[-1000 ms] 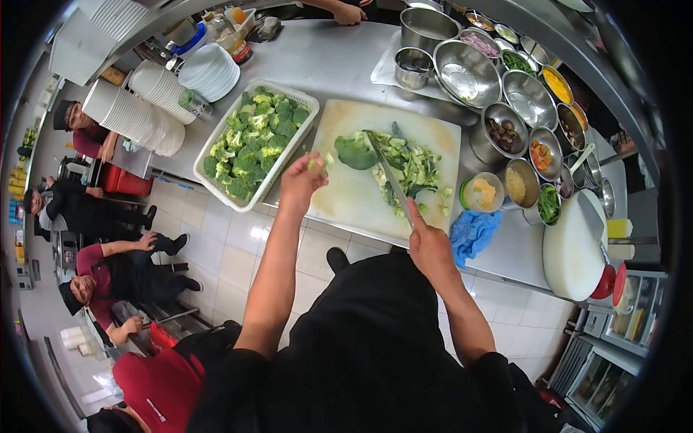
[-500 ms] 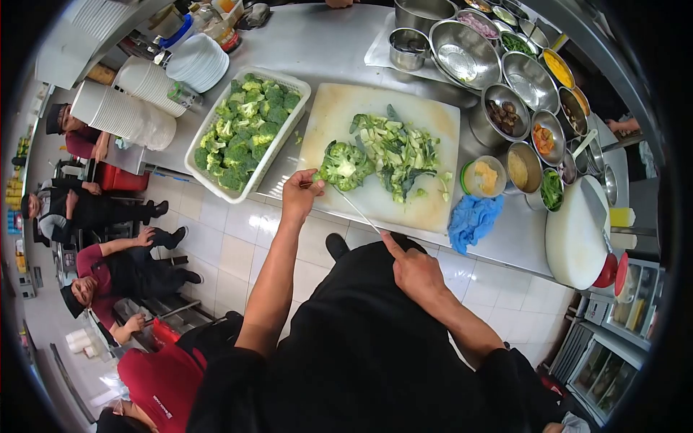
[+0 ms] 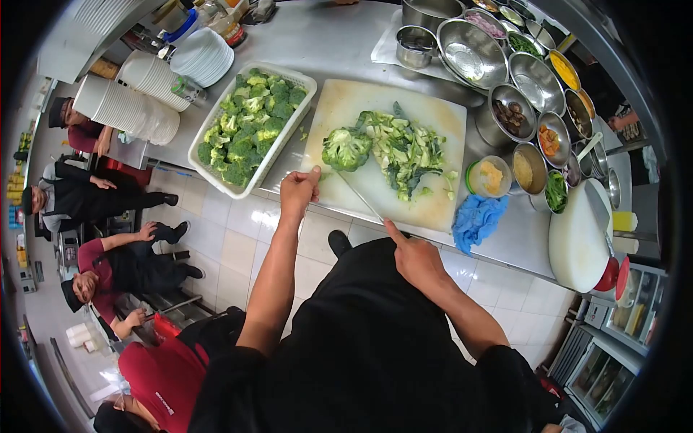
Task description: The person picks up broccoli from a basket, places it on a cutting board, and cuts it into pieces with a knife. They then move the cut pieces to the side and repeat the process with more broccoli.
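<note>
A broccoli head [image 3: 346, 149] lies on the white cutting board [image 3: 433, 209], beside a heap of chopped broccoli stems and leaves [image 3: 408, 155]. My right hand [image 3: 420, 263] is wrapped round the handle of a knife [image 3: 361, 196], index finger stretched along it. The blade points up and left over the board, its tip just below the head. My left hand [image 3: 299, 193] is at the board's lower left corner, apart from the broccoli, fingers curled and thumb pressed in. Whatever it may hold is hidden.
A white basket of broccoli florets [image 3: 309, 94] stands left of the board. To the right are a blue cloth [image 3: 478, 220], a small tub [image 3: 489, 177] and several steel bowls [image 3: 473, 54]. Stacked white containers [image 3: 126, 108] sit at the left. Several people are at the far left.
My left hand has come away from the broccoli head and moved slightly down. The head has turned, its cut stem side no longer facing up. The knife has barely moved.
</note>
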Demonstrator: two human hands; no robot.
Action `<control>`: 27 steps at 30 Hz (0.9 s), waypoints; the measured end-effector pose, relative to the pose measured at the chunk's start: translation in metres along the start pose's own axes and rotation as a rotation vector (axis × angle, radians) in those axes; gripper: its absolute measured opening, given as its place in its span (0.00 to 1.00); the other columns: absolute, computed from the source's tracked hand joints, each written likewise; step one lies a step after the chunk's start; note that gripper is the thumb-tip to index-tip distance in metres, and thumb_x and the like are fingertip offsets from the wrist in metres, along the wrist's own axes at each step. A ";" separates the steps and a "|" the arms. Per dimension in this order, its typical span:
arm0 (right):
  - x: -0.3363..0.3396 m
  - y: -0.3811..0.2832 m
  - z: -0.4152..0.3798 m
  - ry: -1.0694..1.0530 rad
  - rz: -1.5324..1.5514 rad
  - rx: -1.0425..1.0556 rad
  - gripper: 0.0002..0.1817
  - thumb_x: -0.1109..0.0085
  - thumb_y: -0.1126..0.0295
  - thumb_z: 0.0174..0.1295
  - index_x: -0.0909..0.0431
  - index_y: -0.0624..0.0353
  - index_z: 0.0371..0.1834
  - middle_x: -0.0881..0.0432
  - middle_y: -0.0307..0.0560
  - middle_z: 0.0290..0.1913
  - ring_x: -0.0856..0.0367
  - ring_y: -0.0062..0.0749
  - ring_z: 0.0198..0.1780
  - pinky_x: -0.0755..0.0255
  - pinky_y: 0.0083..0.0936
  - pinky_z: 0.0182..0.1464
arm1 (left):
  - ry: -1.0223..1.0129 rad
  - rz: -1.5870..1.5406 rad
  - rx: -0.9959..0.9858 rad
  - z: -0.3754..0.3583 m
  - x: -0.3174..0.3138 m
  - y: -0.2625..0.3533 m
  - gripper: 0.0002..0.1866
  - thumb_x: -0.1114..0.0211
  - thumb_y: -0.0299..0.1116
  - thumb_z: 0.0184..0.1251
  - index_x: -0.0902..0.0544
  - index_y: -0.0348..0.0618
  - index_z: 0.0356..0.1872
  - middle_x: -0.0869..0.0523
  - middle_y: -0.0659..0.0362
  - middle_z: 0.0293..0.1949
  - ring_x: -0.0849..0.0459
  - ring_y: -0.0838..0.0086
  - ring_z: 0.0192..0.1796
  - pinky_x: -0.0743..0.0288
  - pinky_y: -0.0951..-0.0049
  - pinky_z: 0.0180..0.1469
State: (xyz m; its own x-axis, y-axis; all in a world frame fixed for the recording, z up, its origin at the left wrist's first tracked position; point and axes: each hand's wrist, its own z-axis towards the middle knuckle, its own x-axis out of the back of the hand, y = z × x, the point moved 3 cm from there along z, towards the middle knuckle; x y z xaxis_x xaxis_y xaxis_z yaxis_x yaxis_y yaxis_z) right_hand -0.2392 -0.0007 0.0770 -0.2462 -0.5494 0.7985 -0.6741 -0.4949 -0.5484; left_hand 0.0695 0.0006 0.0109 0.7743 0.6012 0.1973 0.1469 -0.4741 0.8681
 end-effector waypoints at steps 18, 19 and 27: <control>0.009 -0.022 -0.003 -0.099 -0.053 -0.026 0.38 0.47 0.73 0.63 0.41 0.41 0.79 0.20 0.56 0.26 0.19 0.52 0.28 0.22 0.47 0.37 | 0.076 -0.014 0.011 0.007 -0.005 0.008 0.23 0.22 0.45 0.59 0.26 0.39 0.27 0.20 0.57 0.20 0.23 0.77 0.18 0.25 0.76 0.19; 0.007 -0.023 -0.002 -0.097 -0.054 -0.031 0.38 0.47 0.73 0.63 0.41 0.41 0.79 0.20 0.56 0.26 0.19 0.52 0.28 0.22 0.47 0.37 | 0.072 -0.014 0.011 0.008 -0.007 0.009 0.23 0.22 0.45 0.59 0.26 0.39 0.27 0.20 0.57 0.20 0.23 0.77 0.18 0.25 0.76 0.19; -0.006 -0.010 0.019 -0.030 -0.119 0.034 0.37 0.47 0.74 0.62 0.39 0.41 0.78 0.18 0.59 0.28 0.16 0.55 0.28 0.21 0.49 0.35 | 0.009 0.115 -0.106 0.007 0.007 -0.009 0.19 0.21 0.38 0.57 0.20 0.32 0.32 0.16 0.56 0.25 0.19 0.76 0.23 0.23 0.75 0.25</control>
State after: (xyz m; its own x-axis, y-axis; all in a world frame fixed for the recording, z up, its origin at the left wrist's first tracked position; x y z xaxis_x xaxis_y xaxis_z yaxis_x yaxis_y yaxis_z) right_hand -0.2171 -0.0052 0.0727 -0.1445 -0.5046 0.8511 -0.6735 -0.5800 -0.4582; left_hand 0.0774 0.0045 0.0010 0.7766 0.5530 0.3018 -0.0083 -0.4700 0.8826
